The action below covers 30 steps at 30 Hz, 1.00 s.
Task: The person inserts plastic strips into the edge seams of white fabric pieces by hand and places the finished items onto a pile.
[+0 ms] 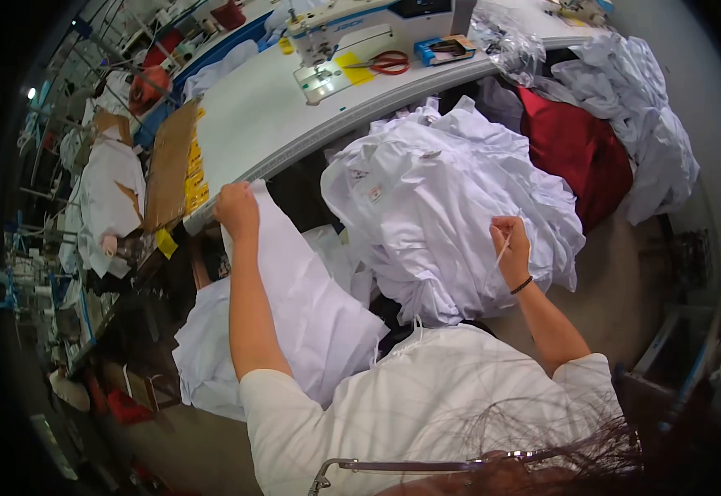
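Cloth (306, 285) hangs by the near edge of the table (253, 112), its top pinched by the left hand (238, 208)'s fingers. In front of the table, the right hand (516, 250) has its fingers together on a thin white thing (503, 250). Red scissors (375, 64) lie on the table.

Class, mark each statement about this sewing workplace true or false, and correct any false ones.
1. The left hand holds smooth white cloth. True.
2. The red-handled metal scissors lie on the floor. False: the scissors lie on the white worktable.
3. The right hand pinches a thin white strip. True.
4. A dark beaded bracelet circles the left wrist. False: the bracelet is at the right hand's wrist.
5. Deep red cloth shows right of the large, crumpled white fabric heap. True.
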### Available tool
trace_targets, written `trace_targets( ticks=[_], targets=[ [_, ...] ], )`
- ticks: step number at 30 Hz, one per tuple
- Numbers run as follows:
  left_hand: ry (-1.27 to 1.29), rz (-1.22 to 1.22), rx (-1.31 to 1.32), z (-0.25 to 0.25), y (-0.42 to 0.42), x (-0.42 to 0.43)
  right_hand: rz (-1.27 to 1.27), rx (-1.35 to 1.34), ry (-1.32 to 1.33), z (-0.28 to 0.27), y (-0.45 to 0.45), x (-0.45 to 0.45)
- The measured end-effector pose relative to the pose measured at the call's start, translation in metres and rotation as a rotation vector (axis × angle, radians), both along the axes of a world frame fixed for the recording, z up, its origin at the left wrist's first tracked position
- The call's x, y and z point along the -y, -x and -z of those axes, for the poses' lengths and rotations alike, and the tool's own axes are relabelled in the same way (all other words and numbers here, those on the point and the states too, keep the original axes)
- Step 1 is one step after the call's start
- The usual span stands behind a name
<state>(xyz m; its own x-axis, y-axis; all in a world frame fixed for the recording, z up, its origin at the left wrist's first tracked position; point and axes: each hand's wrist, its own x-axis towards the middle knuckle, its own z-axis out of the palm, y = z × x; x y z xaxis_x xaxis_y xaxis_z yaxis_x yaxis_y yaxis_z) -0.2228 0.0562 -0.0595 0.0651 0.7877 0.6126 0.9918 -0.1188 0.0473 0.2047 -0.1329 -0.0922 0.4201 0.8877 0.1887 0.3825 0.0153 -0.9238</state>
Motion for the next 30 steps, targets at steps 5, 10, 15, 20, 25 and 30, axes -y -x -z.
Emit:
trace_targets(
  ticks=[5,10,15,20,25,30],
  targets=[
    [0.587,0.551,0.668,0.045,-0.170,-0.016,0.174,0.097,0.133,0.044,-0.068,0.013],
    [0.559,0.756,0.291,0.056,-0.280,-0.014,0.166,0.298,0.098,0.070,-0.094,0.012],
    [0.522,0.795,0.396,0.005,-0.238,0.009,0.059,0.494,-0.035,0.072,-0.109,0.011],
    [0.430,0.591,0.721,-0.041,-0.178,0.072,-0.142,0.429,0.199,0.077,-0.121,0.032],
    [0.188,0.664,0.816,-0.099,-0.206,0.082,-0.109,0.414,0.007,0.072,-0.110,0.049],
    [0.253,0.974,1.172,-0.153,-0.270,0.050,-0.093,0.324,0.261,0.108,-0.096,0.089]
  ],
)
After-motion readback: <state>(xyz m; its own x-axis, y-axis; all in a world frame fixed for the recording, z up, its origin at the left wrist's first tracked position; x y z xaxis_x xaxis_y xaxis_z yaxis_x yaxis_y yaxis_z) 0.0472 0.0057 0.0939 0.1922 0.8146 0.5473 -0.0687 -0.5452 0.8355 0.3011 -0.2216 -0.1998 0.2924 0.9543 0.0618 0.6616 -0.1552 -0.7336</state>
